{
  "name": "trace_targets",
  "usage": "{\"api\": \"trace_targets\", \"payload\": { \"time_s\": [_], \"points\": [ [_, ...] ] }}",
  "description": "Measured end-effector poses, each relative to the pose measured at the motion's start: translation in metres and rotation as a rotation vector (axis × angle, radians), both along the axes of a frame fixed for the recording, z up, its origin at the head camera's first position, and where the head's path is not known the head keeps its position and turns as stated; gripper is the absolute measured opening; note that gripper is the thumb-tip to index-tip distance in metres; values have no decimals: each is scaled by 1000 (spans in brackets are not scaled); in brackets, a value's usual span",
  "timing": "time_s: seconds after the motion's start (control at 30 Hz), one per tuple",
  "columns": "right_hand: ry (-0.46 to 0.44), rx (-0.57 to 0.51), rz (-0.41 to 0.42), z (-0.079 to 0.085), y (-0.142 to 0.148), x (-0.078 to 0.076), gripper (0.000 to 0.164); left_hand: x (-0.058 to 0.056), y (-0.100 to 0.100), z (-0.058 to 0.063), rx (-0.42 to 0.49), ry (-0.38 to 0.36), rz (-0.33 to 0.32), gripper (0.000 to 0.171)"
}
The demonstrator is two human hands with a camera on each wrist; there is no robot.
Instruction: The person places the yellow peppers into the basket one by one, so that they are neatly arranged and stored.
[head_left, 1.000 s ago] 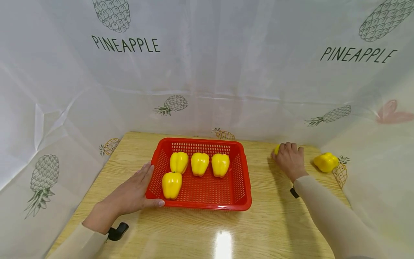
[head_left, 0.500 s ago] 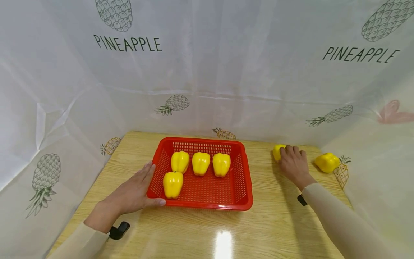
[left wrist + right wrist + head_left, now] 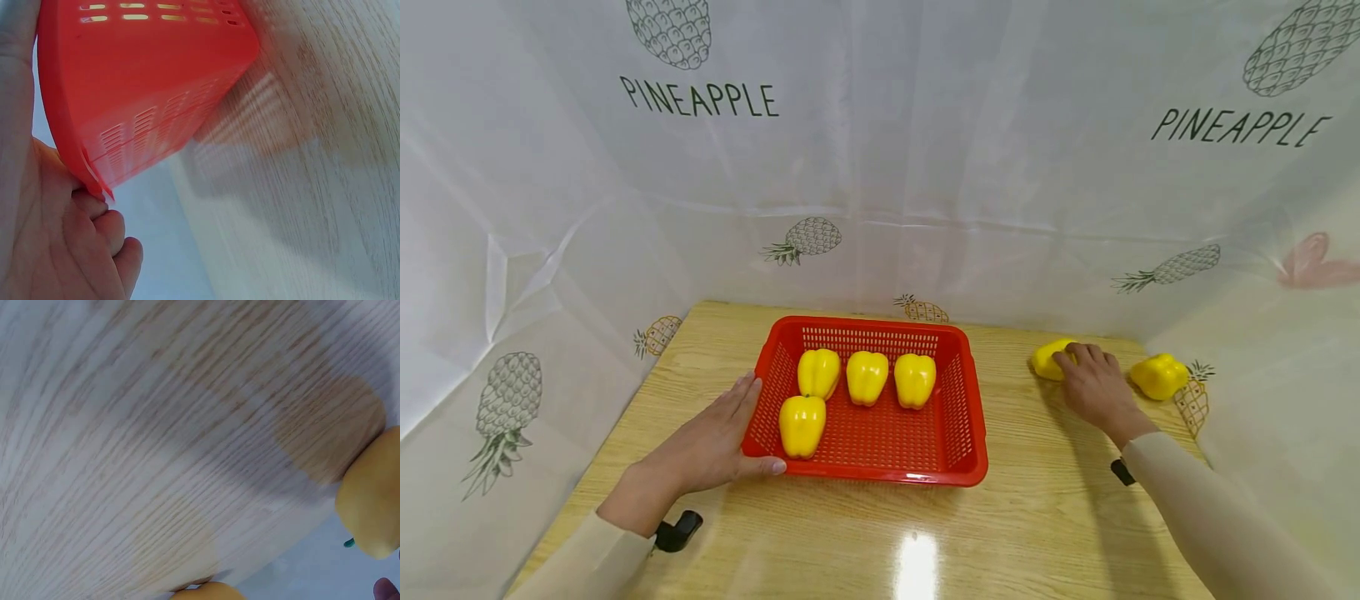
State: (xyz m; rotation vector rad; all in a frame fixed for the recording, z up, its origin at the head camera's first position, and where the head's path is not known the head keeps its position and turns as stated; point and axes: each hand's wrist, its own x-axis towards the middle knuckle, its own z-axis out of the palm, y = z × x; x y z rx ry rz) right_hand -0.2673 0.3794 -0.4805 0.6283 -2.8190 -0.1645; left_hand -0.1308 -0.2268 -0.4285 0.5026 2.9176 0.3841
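My left hand (image 3: 715, 437) lies along the left side of a red plastic basket (image 3: 895, 477), its fingers along the left rim and the thumb at the front corner. In the left wrist view the fingertips (image 3: 111, 230) touch the rim from outside. Inside the basket sit several yellow bell peppers, one (image 3: 802, 427) in the front left corner. On the table to the right, my right hand (image 3: 1097, 387) grips the right end of another yellow bell pepper (image 3: 1048, 362) with thumb and fingers. In the right wrist view a pepper (image 3: 374, 497) shows its green stem.
One more yellow bell pepper (image 3: 1159, 377) rests at the table's far right edge. A pale curtain (image 3: 910, 167) printed with pineapples rises behind and beside the wooden table (image 3: 820, 542).
My right hand has shifted right and a little toward me, uncovering more of the pepper under it, which seems to have turned. The left hand and the basket stay put.
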Motion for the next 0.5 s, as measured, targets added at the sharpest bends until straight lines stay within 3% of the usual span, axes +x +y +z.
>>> {"api": "trace_targets", "payload": {
  "time_s": [0.13,0.3,0.5],
  "points": [
    [51,-12,-23,-2,-2,-1,57,0,0,1,0,1,1,139],
    [82,-60,-164,-1,-12,-7,76,0,0,1,3,-2,4,138],
    [7,-89,-322,4,-25,-17,87,0,1,0,-2,-8,8,136]
  ]
}}
